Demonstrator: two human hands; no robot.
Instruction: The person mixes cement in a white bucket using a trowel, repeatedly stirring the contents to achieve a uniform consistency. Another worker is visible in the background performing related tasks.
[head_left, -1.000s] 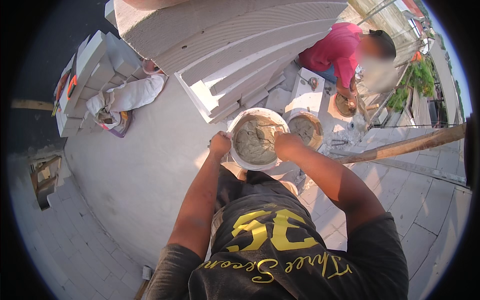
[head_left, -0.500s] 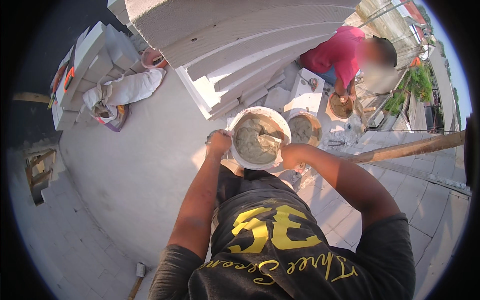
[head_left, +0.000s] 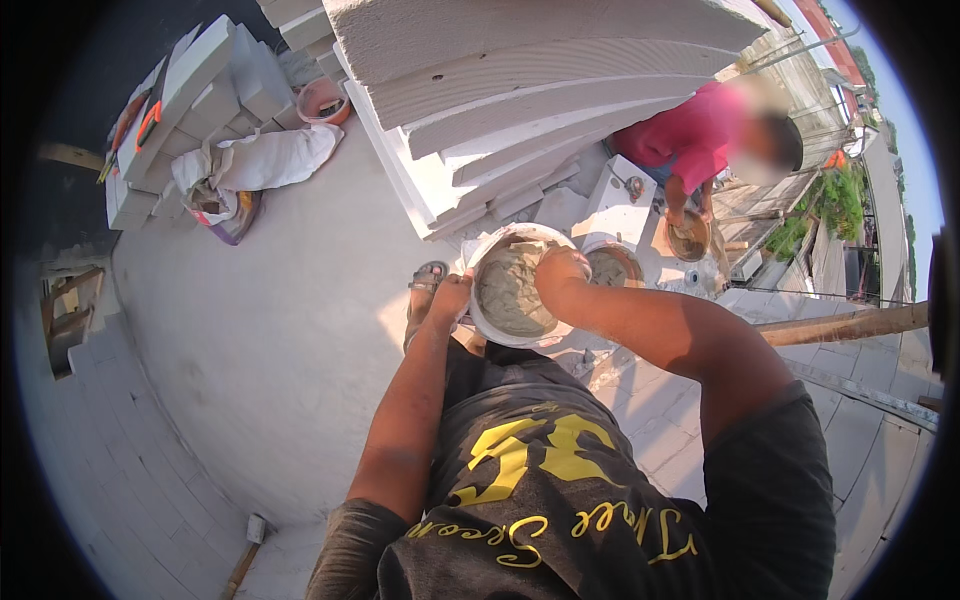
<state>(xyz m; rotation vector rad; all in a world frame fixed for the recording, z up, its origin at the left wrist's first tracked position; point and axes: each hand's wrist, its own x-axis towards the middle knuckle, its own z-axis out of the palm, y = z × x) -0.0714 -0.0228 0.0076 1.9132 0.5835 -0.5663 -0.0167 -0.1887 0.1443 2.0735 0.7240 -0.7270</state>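
Observation:
A white bucket of wet grey mortar is in front of my body. My left hand is closed on its left rim. Over the right side of the mortar, my right hand is closed round a trowel, which is mostly hidden by the hand and coated in mortar. A second bucket holding mortar stands just beyond my right wrist.
Stacked pale blocks rise ahead. A person in a pink top bends over another bucket at the far right. A white sack, a reddish bucket and a saw are far left. A mallet lies near left.
My right hand has moved from the bucket's near right rim up and inward over the mortar, taking the trowel along. The left hand keeps its hold on the rim; the view has shifted slightly.

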